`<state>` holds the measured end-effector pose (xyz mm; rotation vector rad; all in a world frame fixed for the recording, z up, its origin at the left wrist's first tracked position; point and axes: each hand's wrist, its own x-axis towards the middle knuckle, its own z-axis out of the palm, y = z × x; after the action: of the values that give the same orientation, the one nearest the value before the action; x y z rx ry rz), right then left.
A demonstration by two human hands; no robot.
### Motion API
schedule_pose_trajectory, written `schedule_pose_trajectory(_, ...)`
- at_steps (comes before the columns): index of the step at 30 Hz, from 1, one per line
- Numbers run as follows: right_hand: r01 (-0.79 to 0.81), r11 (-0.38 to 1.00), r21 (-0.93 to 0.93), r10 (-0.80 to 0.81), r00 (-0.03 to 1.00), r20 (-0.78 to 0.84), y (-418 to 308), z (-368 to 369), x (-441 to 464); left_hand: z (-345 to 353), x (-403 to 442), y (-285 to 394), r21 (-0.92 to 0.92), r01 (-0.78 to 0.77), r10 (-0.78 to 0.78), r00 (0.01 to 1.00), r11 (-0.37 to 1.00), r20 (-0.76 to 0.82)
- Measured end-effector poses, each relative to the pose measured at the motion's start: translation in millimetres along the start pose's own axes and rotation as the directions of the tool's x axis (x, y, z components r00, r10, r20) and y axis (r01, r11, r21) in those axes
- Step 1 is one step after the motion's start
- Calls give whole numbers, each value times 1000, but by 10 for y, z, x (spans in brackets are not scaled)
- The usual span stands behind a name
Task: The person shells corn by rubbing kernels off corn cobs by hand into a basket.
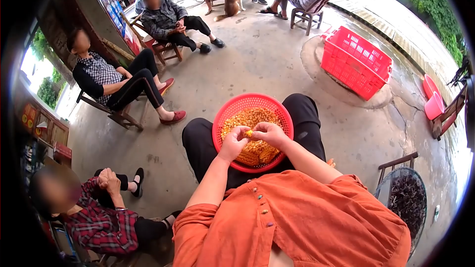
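A round red plastic basket (217,141) rests on my lap, between black trouser legs. Loose yellow-orange corn kernels (252,115) cover much of its inside, and corn cobs (257,154) with kernels on them lie toward the near side. Above the basket, my left hand (236,141) and my right hand (268,133) meet at the fingertips. Between them is a small yellow piece of corn (248,133), pinched by both hands. The fingers partly hide its shape.
Seated people (168,22) are at the left and far side, near a brown and white dog (232,1). A red crate (357,62) stands ahead right. Pink basins (434,105) and a round tray of dark material (406,200) are at the right.
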<state>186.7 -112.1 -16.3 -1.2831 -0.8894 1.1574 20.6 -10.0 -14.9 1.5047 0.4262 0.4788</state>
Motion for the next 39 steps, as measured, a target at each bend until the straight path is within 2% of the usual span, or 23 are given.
schedule_pose_trajectory(6, -35, 992, -120, 32, 999, -24, -16, 3, 2, 5, 5, -42, 34, -10, 10, 1000, 999, 3)
schedule_pose_trajectory(8, -35, 958, -284, 14, 997, -79, -123, 57, -53, 15, 6, -54, 45, -3, 3, 1000, 999, -2)
schedule_pose_trajectory(9, -34, 958, -285, 12, 997, -78, -151, 74, -65, 30, 7, -60, 48, -17, 18, 1000, 999, -13)
schedule_pose_trajectory(11, -12, 850, -526, -68, 989, -131, -197, 101, -94, 33, 2, -62, 52, -34, 36, 999, 998, -25)
schedule_pose_trajectory(12, -10, 850, -527, -69, 989, -131, -249, 117, -119, 38, -10, -24, 82, -9, 9, 1000, 997, -5)
schedule_pose_trajectory(15, 42, 696, -717, -169, 980, -107, -374, 163, -182, 30, -10, -30, 97, 24, -27, 999, 995, 30)
schedule_pose_trajectory(19, 128, 586, -800, -285, 957, -56, -247, 153, -127, 18, 14, -58, 77, 39, -43, 998, 996, 50)
schedule_pose_trajectory(21, 259, 457, -851, -434, 900, 40, -237, 146, -116, 29, 9, -19, 76, 41, -45, 998, 996, 50)
schedule_pose_trajectory(22, 260, 457, -851, -435, 899, 41, -252, 142, -120, 35, 3, 2, 73, 44, -48, 998, 996, 51)
schedule_pose_trajectory(24, 248, 331, -910, -407, 908, 100, -302, 115, -115, -2, 21, -14, 28, 60, -61, 997, 998, 37)
schedule_pose_trajectory(25, 250, 330, -910, -408, 907, 101, -257, 62, -112, -15, 21, -26, -17, 80, -79, 996, 997, 27)
schedule_pose_trajectory(27, 295, 448, -844, -488, 872, 46, -182, -49, -86, -42, 22, 0, -59, 81, -81, 997, 995, 6)
schedule_pose_trajectory(28, 302, 447, -842, -490, 870, 52, -173, -62, -83, -50, 16, 34, -102, 85, -87, 996, 991, -12)
schedule_pose_trajectory(30, 321, 542, -777, -496, 868, 12, -166, -74, -91, -49, 3, 80, -85, 65, -68, 997, 994, -32)
schedule_pose_trajectory(31, 233, 716, -659, -298, 954, 13, -157, -70, -107, -54, 8, 92, -167, 98, -104, 994, 981, -32)
schedule_pose_trajectory(32, 171, 851, -496, -149, 985, 83, -76, -94, -70, -58, 13, 111, -248, 127, -139, 990, 960, -30)
schedule_pose_trajectory(34, 190, 879, -438, -164, 982, 95, -101, 13, -113, -47, 13, 155, -292, 122, -143, 988, 949, -52)
schedule_pose_trajectory(36, 219, 820, -529, -188, 976, 113, -114, 62, -130, -43, 5, 166, -394, 123, -136, 991, 911, -4)
schedule_pose_trajectory(38, 213, 758, -617, -206, 975, 84, -75, 91, -110, -5, -9, 182, -408, 111, -134, 991, 906, -28)
schedule_pose_trajectory(39, 220, 757, -615, -208, 974, 92, -132, 120, -134, 6, -15, 195, -498, 106, -134, 991, 861, -20)
